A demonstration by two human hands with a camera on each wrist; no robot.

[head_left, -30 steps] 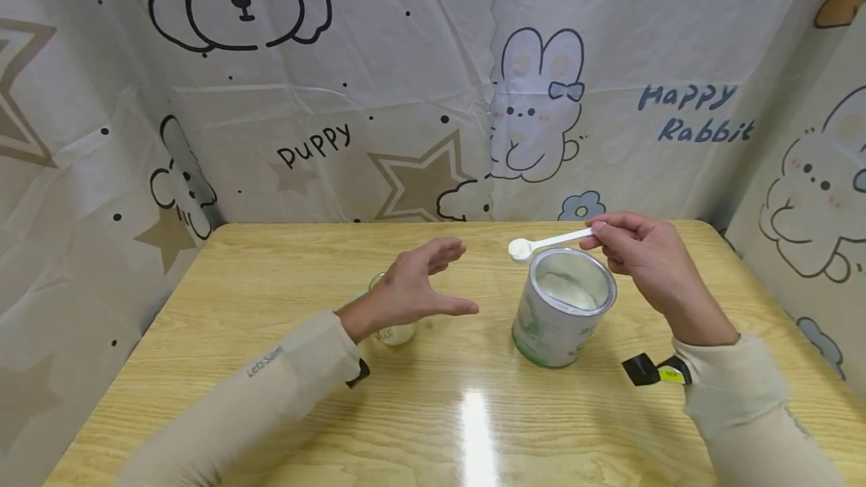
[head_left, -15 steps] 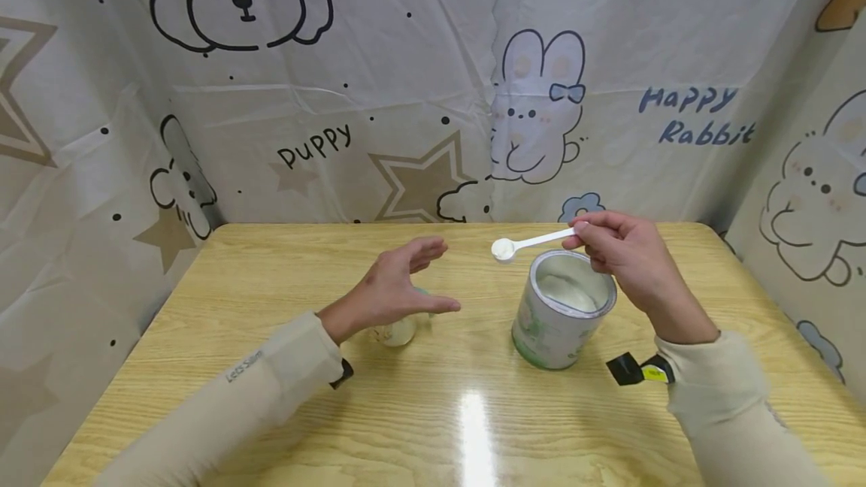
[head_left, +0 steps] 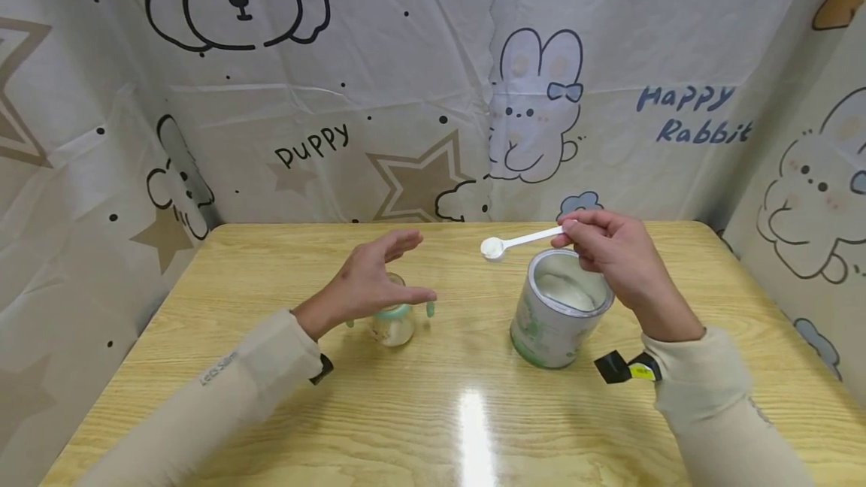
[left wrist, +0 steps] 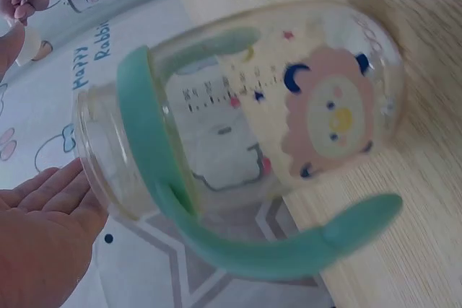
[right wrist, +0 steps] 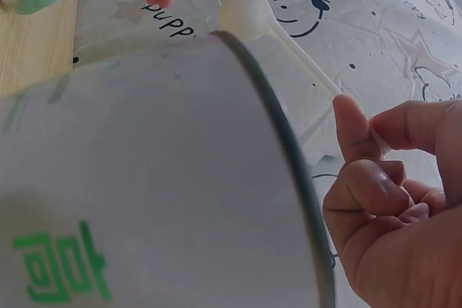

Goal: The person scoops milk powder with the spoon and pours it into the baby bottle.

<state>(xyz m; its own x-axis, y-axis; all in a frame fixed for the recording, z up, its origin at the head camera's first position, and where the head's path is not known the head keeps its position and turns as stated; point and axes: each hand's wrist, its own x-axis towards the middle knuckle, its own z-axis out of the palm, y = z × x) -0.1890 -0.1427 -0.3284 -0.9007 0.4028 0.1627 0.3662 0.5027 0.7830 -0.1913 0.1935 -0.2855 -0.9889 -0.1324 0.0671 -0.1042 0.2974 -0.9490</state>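
My right hand (head_left: 605, 250) pinches the end of a white scoop (head_left: 528, 238) between thumb and fingers. White powder lies in the scoop's bowl, which is held to the left of and above an open powder can (head_left: 555, 329). More powder shows inside the can. My left hand (head_left: 368, 276), fingers spread and thumb apart, hovers by the mouth of a clear baby bottle (left wrist: 274, 106) and holds nothing. The bottle stands lidless, with a mint green collar and handles (left wrist: 245, 250), a printed cartoon animal and measuring marks. In the head view my left hand partly covers it.
The wooden table (head_left: 433, 412) carries the bottle on the left and the can on the right, with a gap between them. A printed curtain (head_left: 406, 96) rises behind the table's back edge and at both sides.
My right hand has moved left with the scoop, its bowl passing from above the can's left rim to beyond it. My left hand has shifted left, uncovering more of the bottle.
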